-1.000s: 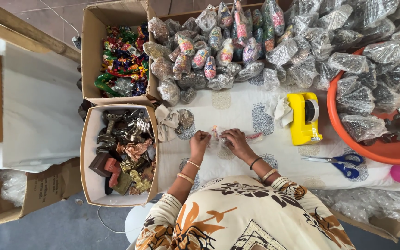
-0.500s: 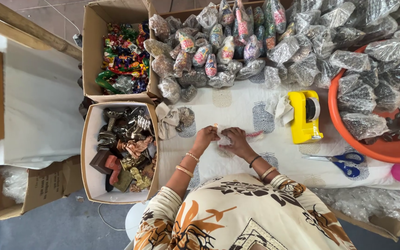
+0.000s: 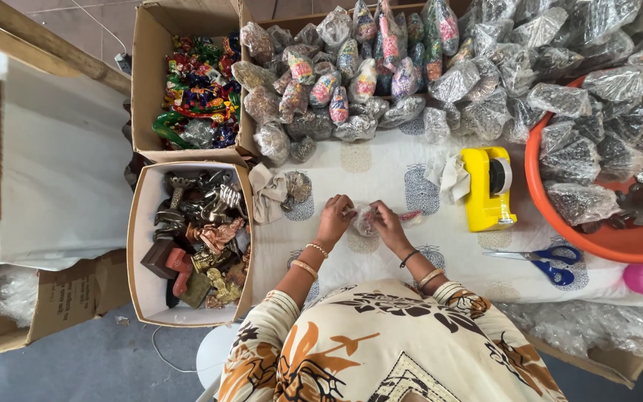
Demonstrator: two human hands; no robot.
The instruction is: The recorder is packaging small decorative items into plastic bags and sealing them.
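pinching a small plastic-wrapped figurine (image 3: pixel 367 219), both left hand (image 3: pixel 336 217) and right hand (image 3: pixel 390 225) fingers closed on it.

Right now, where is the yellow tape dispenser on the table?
In the head view, the yellow tape dispenser stands on the person's right, between a crumpled white cloth and the orange tub, above the blue-handled scissors.
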